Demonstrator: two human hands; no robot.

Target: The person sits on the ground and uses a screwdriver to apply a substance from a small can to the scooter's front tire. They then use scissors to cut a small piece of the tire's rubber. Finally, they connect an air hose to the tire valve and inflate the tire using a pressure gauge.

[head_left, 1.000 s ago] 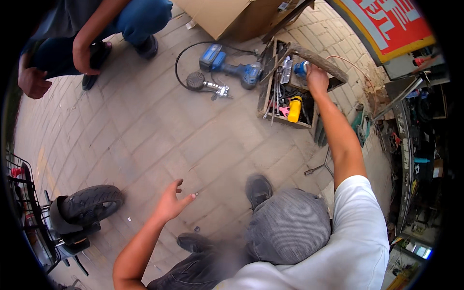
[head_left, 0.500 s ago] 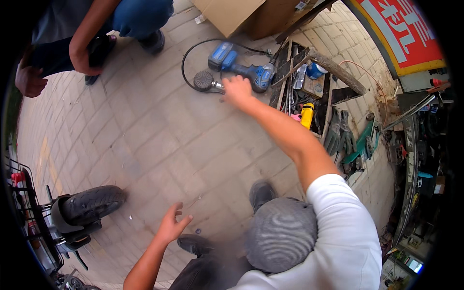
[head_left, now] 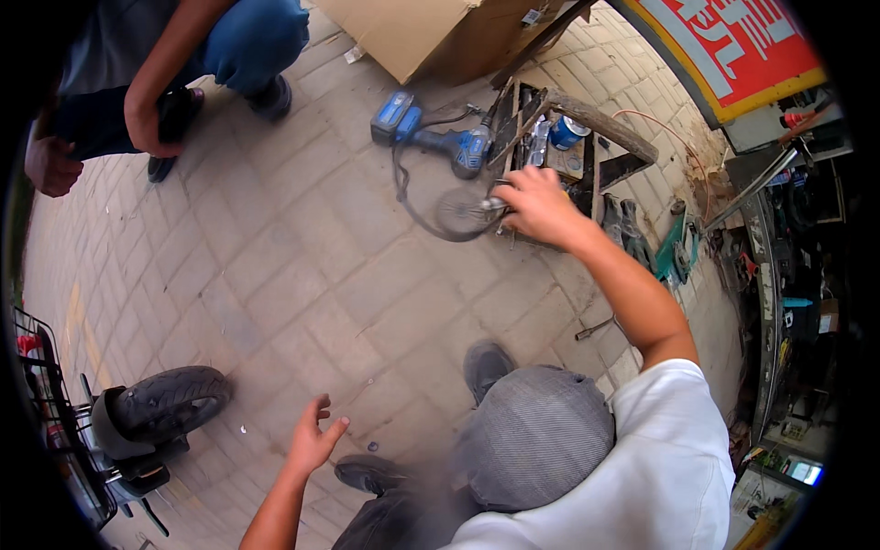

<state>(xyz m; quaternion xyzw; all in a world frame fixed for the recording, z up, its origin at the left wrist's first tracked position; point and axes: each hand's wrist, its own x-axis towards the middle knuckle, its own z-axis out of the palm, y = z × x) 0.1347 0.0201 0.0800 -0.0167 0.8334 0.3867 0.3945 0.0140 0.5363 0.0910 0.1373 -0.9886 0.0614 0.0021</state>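
My right hand [head_left: 541, 203] is closed around the metal stem of a hose gauge, a round, ribbed disc [head_left: 461, 214] with a black hose [head_left: 403, 188]. Motion blurs the disc, which hangs just left of my fingers above the paving. The hose loops back to a blue and black cordless impact wrench [head_left: 431, 137] lying on the ground, near a wooden tool tray [head_left: 600, 128]. My left hand [head_left: 314, 438] hovers low over the paving, its fingers apart and nothing in them.
A cardboard box [head_left: 440, 41] stands behind the wrench. Gloves [head_left: 628, 229] and a green tool [head_left: 676, 246] lie right of the tray. A scooter wheel [head_left: 174, 403] is at the left. Another person [head_left: 257, 46] crouches at the far left.
My right hand has lifted the gauge off the ground and drawn it right and nearer, beside the tray, with the hose trailing. My left hand has barely moved.
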